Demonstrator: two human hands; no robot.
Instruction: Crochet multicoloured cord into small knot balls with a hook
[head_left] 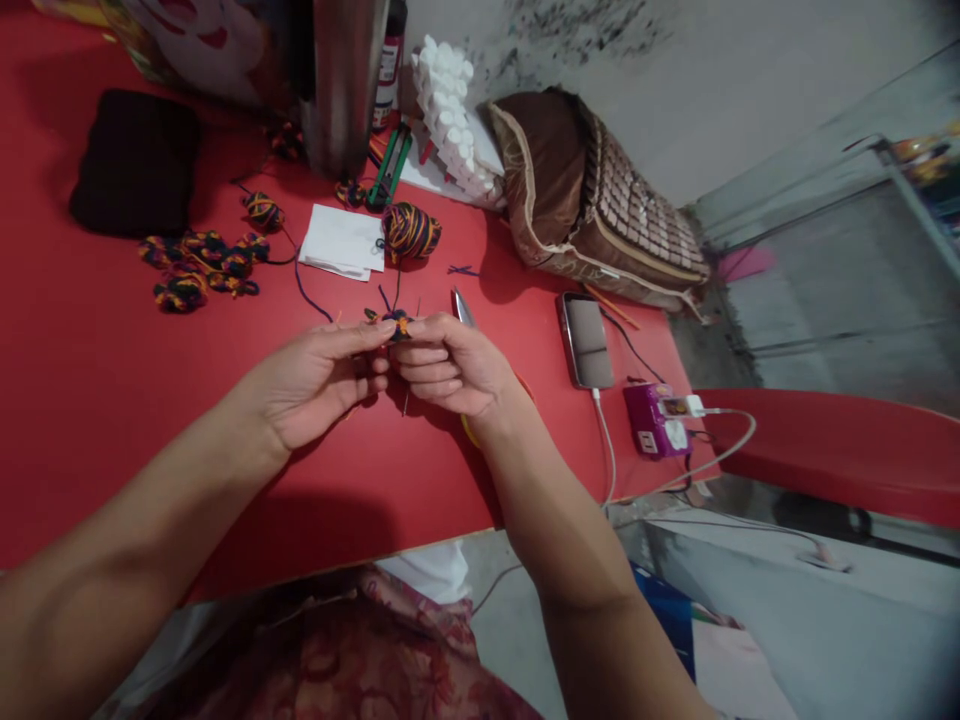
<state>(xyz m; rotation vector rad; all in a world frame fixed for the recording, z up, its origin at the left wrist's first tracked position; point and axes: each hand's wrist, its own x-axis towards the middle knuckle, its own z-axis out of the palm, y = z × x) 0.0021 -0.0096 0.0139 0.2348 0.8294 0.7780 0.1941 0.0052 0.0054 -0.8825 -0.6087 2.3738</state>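
Observation:
A small crocheted piece in dark blue and orange yarn is pinched between both my hands above the red table. My left hand grips its left edge with thumb and fingertips. My right hand holds the other edge, fingers curled. A thin metal rod, perhaps a crochet hook, pokes out below the right fingers; its grip is hidden. Yarn runs up from the piece to a multicoloured yarn ball. Scissors lie partly under my right hand, blade tip showing. Several finished crocheted pieces lie left.
Folded white paper, a smaller yarn ball and a green cutter lie beyond my hands. A black pouch is far left. A brown quilted bag, a charging phone and a purple power box stand right.

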